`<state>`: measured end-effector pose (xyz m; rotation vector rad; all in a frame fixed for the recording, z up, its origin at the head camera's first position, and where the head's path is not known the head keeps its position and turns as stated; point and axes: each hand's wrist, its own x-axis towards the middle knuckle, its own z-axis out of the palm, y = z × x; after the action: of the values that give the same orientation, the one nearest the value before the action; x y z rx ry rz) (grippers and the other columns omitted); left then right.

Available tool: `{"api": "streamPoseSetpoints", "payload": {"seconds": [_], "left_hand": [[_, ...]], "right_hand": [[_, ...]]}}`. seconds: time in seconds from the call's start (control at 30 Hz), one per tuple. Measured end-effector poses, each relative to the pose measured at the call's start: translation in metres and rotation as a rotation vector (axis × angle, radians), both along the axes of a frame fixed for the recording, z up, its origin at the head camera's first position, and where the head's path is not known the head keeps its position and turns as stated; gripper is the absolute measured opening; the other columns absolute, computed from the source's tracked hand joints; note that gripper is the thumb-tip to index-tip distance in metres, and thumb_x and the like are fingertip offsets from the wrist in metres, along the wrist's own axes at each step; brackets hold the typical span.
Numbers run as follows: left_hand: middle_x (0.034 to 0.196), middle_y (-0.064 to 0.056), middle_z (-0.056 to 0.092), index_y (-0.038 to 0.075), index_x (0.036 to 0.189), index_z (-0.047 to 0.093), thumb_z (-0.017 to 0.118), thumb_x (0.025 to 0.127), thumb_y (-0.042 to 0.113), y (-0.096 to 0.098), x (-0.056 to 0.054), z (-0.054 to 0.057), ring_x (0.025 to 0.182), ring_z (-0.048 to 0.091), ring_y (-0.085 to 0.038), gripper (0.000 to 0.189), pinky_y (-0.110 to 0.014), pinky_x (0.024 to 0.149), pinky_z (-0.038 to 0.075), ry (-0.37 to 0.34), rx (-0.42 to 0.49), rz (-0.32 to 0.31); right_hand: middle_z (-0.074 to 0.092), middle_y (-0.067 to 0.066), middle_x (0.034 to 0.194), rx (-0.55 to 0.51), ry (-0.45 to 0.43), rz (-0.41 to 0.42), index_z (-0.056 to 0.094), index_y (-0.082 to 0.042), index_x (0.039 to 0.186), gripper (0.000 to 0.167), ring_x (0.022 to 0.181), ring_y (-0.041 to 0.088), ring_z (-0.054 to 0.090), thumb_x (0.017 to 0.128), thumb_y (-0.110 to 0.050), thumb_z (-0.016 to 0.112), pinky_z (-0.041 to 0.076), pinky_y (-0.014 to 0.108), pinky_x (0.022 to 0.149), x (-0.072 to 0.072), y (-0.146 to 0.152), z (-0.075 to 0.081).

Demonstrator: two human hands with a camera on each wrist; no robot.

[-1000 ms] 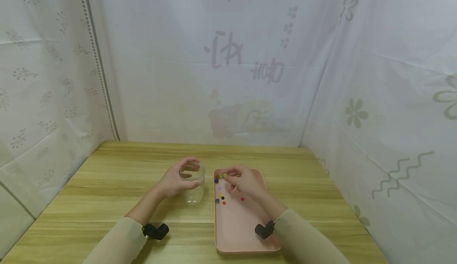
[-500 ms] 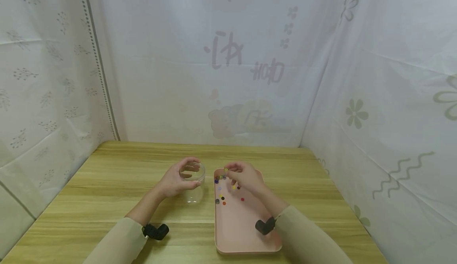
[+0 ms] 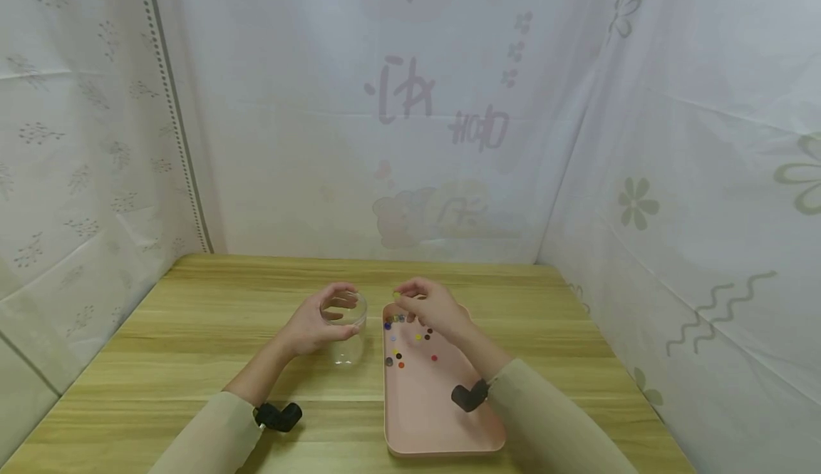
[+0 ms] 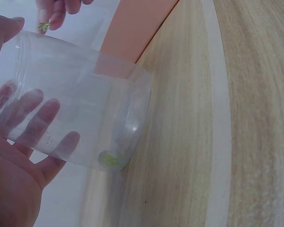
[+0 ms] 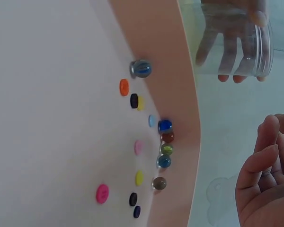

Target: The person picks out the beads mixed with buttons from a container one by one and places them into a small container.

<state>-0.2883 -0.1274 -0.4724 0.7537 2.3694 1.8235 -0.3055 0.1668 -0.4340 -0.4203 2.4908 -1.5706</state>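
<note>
My left hand (image 3: 306, 326) grips a clear plastic jar (image 3: 347, 349) near its rim, the jar standing on the table left of the tray. At the jar's bottom in the left wrist view lies a yellow-green marble (image 4: 109, 160). Above the far left corner of the pink tray (image 3: 442, 417), my right hand (image 3: 437, 310) pinches another yellow-green marble (image 4: 43, 27) between thumb and fingertips. Within the tray several glass marbles (image 5: 164, 161) sit along one wall, and a larger blue-streaked marble (image 5: 142, 68) lies apart. Flat buttons, such as a pink button (image 5: 102, 194) and an orange button (image 5: 124, 87), are scattered about.
The tray's raised wall (image 5: 180, 85) stands between its contents and the jar. Wood-grain tabletop (image 3: 256, 281) surrounds both. Patterned white cloth (image 3: 288, 139) hangs behind the table and on both sides.
My right hand has lifted from the tray's far left corner with a yellow-green marble and moved up, then left toward the jar. More buttons show beneath it. My left hand and the jar stay put.
</note>
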Motion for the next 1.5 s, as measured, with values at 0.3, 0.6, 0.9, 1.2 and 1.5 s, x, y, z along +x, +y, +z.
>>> {"api": "streamPoseSetpoints", "payload": {"seconds": [0.3,0.6,0.9,1.2,1.5], "left_hand": [[0.146,-0.027,0.063,0.012,0.150,0.055,0.088,0.090,0.018,0.000,0.000,0.000,0.136,0.061,-0.053,0.069,-0.055,0.105,0.062,0.001,0.009,-0.006],[0.147,-0.030,0.061,0.013,0.150,0.055,0.088,0.090,0.019,-0.001,0.000,0.000,0.138,0.059,-0.056,0.068,-0.060,0.108,0.059,-0.005,0.009,-0.012],[0.148,-0.030,0.060,0.013,0.150,0.055,0.088,0.091,0.018,-0.001,0.000,0.000,0.138,0.059,-0.055,0.067,-0.057,0.108,0.060,-0.015,0.004,-0.010],[0.146,-0.031,0.062,0.008,0.151,0.055,0.088,0.091,0.018,0.000,-0.001,0.000,0.137,0.062,-0.048,0.069,-0.066,0.113,0.053,0.029,-0.007,-0.006],[0.147,-0.031,0.060,0.009,0.153,0.054,0.088,0.092,0.019,0.000,-0.001,0.002,0.138,0.059,-0.056,0.071,-0.062,0.110,0.057,-0.001,0.000,-0.008]], "right_hand": [[0.074,0.009,0.121,0.000,0.009,0.017,0.072,-0.013,0.135,0.033,0.084,0.035,0.071,0.106,-0.028,0.074,0.055,0.030,0.065,0.000,-0.015,0.011],[0.075,0.006,0.122,-0.010,0.028,0.048,0.073,-0.018,0.133,0.029,0.093,0.050,0.071,0.106,-0.029,0.074,0.048,0.030,0.056,0.001,-0.028,0.024],[0.074,0.007,0.124,-0.026,0.017,0.088,0.072,-0.018,0.135,0.031,0.081,0.032,0.076,0.107,-0.031,0.073,0.047,0.027,0.051,0.003,-0.041,0.034],[0.074,0.007,0.123,-0.031,0.006,0.109,0.073,-0.017,0.135,0.032,0.083,0.021,0.070,0.106,-0.030,0.075,0.063,0.032,0.065,0.001,-0.053,0.041],[0.073,0.010,0.122,-0.027,0.018,0.147,0.070,-0.010,0.137,0.035,0.094,0.044,0.072,0.107,-0.027,0.073,0.056,0.028,0.057,0.001,-0.061,0.046]]}}
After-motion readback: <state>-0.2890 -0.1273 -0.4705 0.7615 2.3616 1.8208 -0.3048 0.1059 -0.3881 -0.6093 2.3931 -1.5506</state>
